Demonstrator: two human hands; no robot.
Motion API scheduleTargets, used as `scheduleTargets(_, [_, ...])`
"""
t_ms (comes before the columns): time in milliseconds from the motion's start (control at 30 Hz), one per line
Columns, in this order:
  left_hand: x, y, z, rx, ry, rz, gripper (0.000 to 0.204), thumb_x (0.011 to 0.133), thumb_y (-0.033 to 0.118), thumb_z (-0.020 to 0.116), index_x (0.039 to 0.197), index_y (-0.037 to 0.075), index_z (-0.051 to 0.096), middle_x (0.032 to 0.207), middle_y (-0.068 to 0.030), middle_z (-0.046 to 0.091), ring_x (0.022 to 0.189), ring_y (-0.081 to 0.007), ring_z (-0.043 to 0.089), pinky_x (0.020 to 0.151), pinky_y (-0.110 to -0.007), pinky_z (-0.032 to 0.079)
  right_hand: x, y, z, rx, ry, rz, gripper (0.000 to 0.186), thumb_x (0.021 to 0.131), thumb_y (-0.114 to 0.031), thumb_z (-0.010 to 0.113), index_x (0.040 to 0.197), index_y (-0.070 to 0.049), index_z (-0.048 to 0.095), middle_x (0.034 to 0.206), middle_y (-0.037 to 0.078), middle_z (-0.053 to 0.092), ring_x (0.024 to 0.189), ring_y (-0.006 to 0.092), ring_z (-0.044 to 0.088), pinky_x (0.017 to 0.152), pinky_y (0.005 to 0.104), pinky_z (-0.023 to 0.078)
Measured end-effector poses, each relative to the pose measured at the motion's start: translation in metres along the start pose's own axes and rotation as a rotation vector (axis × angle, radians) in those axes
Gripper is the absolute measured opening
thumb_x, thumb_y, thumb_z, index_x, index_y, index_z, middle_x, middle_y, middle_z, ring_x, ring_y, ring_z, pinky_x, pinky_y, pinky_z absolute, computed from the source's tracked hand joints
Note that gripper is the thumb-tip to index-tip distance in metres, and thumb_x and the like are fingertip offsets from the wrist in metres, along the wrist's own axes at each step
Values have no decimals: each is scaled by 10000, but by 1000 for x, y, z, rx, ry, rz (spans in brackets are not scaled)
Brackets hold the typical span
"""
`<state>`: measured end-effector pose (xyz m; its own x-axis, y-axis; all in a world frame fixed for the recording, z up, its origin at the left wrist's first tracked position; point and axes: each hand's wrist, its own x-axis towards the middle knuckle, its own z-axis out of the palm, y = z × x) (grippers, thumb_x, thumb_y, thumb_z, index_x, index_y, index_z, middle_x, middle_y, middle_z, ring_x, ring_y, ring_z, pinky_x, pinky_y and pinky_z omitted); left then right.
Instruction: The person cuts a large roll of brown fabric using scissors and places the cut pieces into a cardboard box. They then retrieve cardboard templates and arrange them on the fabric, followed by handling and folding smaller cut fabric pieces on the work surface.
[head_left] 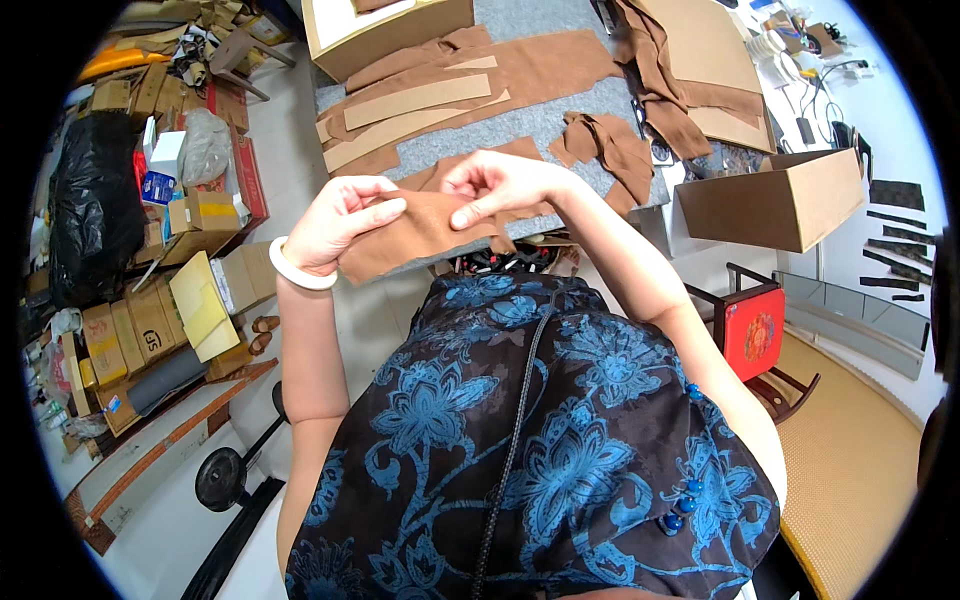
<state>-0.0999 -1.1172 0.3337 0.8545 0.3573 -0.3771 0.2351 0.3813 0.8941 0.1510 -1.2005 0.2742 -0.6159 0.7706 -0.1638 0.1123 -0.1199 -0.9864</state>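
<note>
A brown leather piece (422, 232) is stretched between my two hands, above the near edge of the grey felt-topped table (535, 25). My left hand (340, 218), with a white bangle at the wrist, pinches its upper left part between thumb and fingers. The thumb and fingers of my right hand (503, 185) grip it by the upper right. Behind them lies a large brown leather sheet (560, 65) with tan strips (420, 101) on top. A crumpled leather scrap (605, 145) rests right of my right hand.
An open cardboard box (770, 205) stands right of the table, another box (390, 40) at its far left. More leather (660, 80) drapes over cardboard on the right. A red-seated chair (752, 335) stands at right. Stacked cartons (125, 335) and a black bag (95, 210) fill the left.
</note>
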Motion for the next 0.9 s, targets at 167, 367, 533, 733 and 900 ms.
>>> scheduleTargets(167, [-3,-44,-45,-143,139,-28,106,880,136,694,911,45,651,837,41,641,760,-21,570,710,-187,465,-26,46,-11,38,113,53,362,848,-237,753,657,-73,492,577,-98,419,556,3,403,488,211,291])
scheduleTargets(367, [28,-138,-111,18,307,-126,128,843,174,744,824,94,646,786,67,616,716,-31,520,694,-219,440,-52,115,-48,-30,361,237,272,856,-258,742,719,-47,638,638,-64,572,600,30,471,559,229,389])
scheduleTargets(533, [50,-206,-144,-5,372,-313,138,838,186,748,861,103,640,828,51,634,841,-62,580,757,-261,470,-58,180,-71,-286,549,425,484,822,-351,768,630,-63,429,593,-57,376,597,72,353,526,298,320])
scheduleTargets(733, [76,-250,-157,156,585,-407,227,793,207,791,896,83,632,885,1,637,824,-114,593,725,-311,498,-53,217,-73,-446,619,554,391,780,-389,759,710,-35,607,650,61,583,632,174,527,641,357,447])
scheduleTargets(900, [71,-246,-132,961,882,-351,468,682,256,848,1025,47,607,900,-96,600,873,-256,594,800,-409,506,-67,219,-76,-664,1102,496,371,730,-402,748,846,-55,686,838,131,702,814,296,673,739,406,524])
